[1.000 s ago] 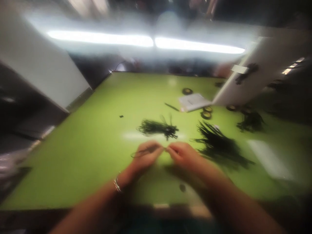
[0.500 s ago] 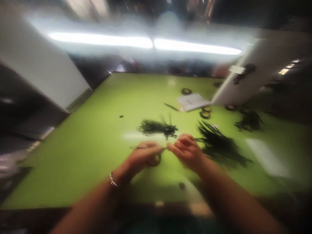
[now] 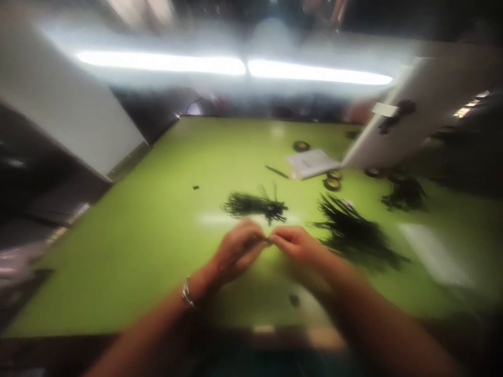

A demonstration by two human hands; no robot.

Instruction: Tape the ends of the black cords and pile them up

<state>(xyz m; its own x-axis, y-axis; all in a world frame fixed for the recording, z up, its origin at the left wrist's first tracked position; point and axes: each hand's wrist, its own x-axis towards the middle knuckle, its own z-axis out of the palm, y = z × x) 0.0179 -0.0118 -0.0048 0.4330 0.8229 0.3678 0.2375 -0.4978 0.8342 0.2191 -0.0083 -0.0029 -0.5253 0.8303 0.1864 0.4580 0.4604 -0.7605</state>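
Note:
Low over the green table, my left hand (image 3: pixel 240 248) is closed around a thin dark cable (image 3: pixel 267 240), part of which runs along the palm. My right hand (image 3: pixel 294 242) pinches the same cable at its end, fingertips almost touching those of the left. Blur hides the finer detail between the fingers. Just beyond the hands lies a bundle of looped black cables (image 3: pixel 251 205). A larger heap of black cables (image 3: pixel 353 230) spreads out to the right of my right hand.
Black tape rolls (image 3: pixel 332 184) lie near a white paper pad (image 3: pixel 312 163) and a dark pen (image 3: pixel 277 171). Another dark cable bundle (image 3: pixel 404 193) is at the right. A clear plastic strip (image 3: pixel 434 254) lies at right; white panels (image 3: pixel 387 125) flank the table.
My left hand has turned over and moved slightly up, and the ring-shaped roll seen under it is now out of sight. My right hand has lowered slightly, its fingers closing in beside the left.

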